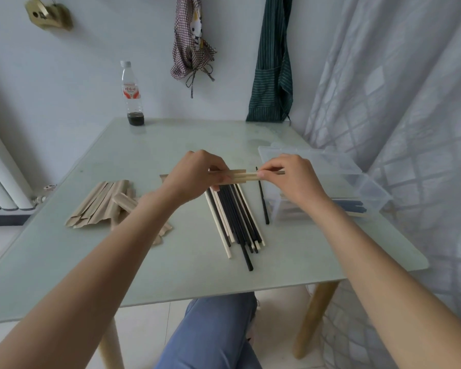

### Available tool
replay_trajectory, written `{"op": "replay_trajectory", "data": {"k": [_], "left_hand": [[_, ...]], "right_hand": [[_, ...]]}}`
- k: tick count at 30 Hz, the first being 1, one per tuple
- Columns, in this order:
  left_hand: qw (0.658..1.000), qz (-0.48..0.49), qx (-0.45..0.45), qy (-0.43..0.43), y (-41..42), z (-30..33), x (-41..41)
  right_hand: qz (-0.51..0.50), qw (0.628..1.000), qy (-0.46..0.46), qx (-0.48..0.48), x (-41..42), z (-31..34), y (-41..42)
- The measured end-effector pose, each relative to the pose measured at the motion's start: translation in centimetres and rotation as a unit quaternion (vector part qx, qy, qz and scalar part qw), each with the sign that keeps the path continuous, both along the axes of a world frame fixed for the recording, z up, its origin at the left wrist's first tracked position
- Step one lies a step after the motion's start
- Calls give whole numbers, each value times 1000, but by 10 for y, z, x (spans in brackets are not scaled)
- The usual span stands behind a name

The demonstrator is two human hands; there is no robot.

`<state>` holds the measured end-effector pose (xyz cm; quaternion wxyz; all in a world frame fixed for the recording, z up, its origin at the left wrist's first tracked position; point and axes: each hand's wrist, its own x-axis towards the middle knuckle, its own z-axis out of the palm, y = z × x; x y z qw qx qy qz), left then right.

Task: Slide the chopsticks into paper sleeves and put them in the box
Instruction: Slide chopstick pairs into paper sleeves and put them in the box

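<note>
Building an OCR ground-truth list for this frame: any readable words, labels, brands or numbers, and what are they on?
Nothing can be quoted with confidence.
Bottle label: red and white with a few characters, too blurred to read.
Checked apron: a cartoon rabbit figure, no text visible.
Wall ornament: a small dark mark, unreadable.
Paper sleeves, chopsticks and clear box: no print visible.

Both forearms bare from frame edge to wrist, no sleeves in view. Left hand [194, 174] and right hand [290, 177]: no gloves, rings, watch or bands visible. Nails short and plain where they show. Legs in light blue jeans [213, 331], faded denim, fabric creased around the knee. Small pale patch at the right edge of the jeans, too unclear to identify.
</note>
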<state>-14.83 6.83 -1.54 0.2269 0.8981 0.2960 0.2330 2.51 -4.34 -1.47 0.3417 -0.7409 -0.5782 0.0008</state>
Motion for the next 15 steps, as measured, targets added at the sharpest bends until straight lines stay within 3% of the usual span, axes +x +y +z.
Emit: {"op": "replay_trajectory", "data": {"k": [4,15], "left_hand": [[1000,6,-16,4,0,-1,8],[999,-13,7,35,-6,5,66]], "right_hand": [[-54,997,-43,22,21,-1,-8],[-42,999,4,1,57,-5,-10]]}}
